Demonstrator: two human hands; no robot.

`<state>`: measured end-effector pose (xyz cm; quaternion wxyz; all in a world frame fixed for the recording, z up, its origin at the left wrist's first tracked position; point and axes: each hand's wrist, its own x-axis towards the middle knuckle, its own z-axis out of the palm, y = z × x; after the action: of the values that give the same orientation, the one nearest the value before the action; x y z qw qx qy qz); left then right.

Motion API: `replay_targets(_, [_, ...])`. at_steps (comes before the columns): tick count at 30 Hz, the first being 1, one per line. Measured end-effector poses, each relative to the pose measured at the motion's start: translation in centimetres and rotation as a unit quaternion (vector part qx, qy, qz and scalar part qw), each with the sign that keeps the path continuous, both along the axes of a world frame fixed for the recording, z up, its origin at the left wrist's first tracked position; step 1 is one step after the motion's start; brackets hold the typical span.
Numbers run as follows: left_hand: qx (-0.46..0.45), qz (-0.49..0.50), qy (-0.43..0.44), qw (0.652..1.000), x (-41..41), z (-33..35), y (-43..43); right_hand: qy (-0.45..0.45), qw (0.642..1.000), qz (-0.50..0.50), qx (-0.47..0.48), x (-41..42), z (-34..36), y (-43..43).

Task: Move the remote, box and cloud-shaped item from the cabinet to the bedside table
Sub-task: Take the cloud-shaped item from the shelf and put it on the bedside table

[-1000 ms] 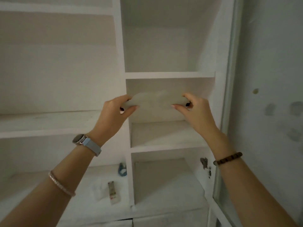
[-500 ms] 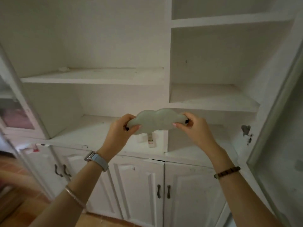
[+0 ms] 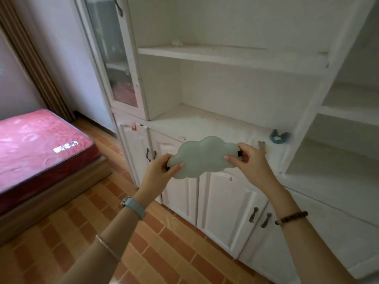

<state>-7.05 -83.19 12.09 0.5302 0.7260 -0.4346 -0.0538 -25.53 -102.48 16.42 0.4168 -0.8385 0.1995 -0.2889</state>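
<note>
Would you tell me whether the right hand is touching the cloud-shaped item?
Touching: the head view shows the right hand pinching the cloud-shaped item's right end.

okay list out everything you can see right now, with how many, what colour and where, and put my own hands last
cloud-shaped item: one, pale green, held in front of the cabinet
cabinet: one, white, open shelves above, closed doors below, fills the right
blue object: one, on the cabinet counter, right of the cloud
small box-like thing: one, pale, on the counter beside the right hand, too hidden to identify
glass door: one, white frame, left of the shelves
mattress: one, red, far left
floor: brown tiles
watch: one, light blue strap, left wrist
bead bracelet: one, dark, right wrist
left hand: grip on the cloud's left end
right hand: grip on its right end
</note>
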Motion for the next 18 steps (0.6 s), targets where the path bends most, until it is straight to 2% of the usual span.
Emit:
replay_targets(9, [0.027,0.212,0.038,0.976,5.4,-4.5,22.7,0.040,0.986,0.145,0.072,13.8,-5.3,18.4])
replay_targets(18, [0.030,0.371,0.045,0.927,6.0,-6.2,44.5,0.057,0.950,0.305,0.028,23.0,-7.9,38.0])
